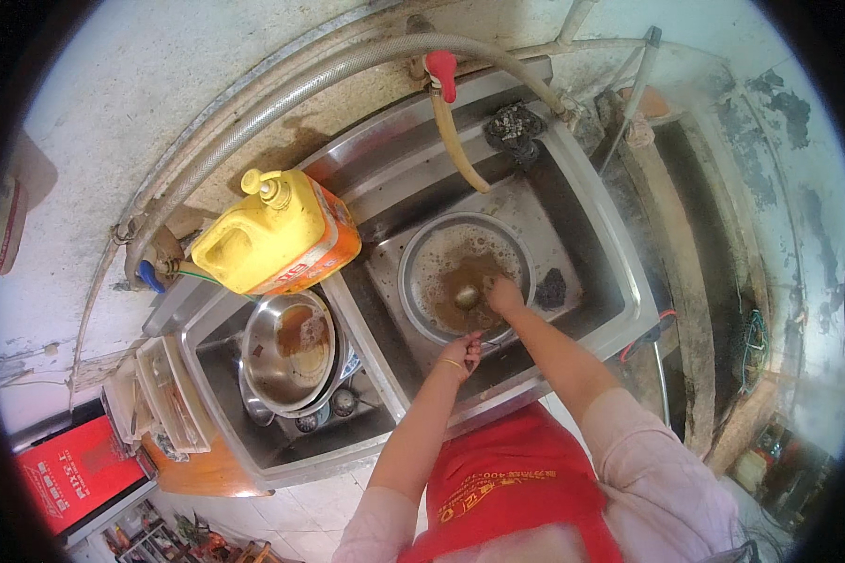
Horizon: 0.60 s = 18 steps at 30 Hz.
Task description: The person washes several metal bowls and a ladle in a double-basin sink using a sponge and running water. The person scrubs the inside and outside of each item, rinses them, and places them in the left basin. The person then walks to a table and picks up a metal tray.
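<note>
A round metal basin [403, 281] of brownish, bubbly water sits in the right bowl of a stainless steel double sink [627, 274]. My left hand [461, 355] is at the basin's near rim, fingers curled around a thin dark handle whose far part is hard to make out. My right hand [503, 295] reaches into the basin, its fingers partly hidden by murky water. Just left of those fingers, a shiny rounded metal piece [467, 297] shows in the water. Whether it belongs to the handle, I cannot tell.
A yellow plastic jug [274, 236] stands over the sink divider. Stacked metal bowls [289, 352] fill much of the left sink. A red-handled tap [441, 74] carries a hose [458, 144] above the basin. Dark scouring pads [551, 288] lie right of it.
</note>
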### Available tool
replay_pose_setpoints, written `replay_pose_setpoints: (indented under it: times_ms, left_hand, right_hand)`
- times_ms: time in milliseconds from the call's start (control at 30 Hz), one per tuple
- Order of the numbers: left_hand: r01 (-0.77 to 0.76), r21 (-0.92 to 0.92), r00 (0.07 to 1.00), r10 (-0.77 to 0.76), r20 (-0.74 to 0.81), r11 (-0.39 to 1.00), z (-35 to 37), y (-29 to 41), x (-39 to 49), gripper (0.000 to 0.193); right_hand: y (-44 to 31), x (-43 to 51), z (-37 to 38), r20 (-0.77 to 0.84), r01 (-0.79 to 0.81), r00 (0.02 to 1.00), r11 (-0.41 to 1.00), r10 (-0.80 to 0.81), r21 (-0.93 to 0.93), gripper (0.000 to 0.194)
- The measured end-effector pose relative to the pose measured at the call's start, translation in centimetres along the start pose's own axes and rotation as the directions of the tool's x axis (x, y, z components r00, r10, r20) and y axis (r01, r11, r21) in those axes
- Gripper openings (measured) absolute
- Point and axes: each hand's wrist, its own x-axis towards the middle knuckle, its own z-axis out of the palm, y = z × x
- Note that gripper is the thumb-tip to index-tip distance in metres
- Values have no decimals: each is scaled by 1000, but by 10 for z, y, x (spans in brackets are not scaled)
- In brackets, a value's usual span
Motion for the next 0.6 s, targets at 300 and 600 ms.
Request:
replay_pose_setpoints:
  times_ms: [300, 600]
  left_hand:
    - [93, 976, 688, 721, 78, -195, 20, -1, -45, 21]
    - [-129, 950, 661, 689, 297, -286, 8, -26, -106, 26]
  right_hand:
    - [-6, -61, -49, -199, 62, 980, 915, 21, 400, 36]
    - [-39, -52, -81, -161, 751, 595, 617, -787, -235, 29]
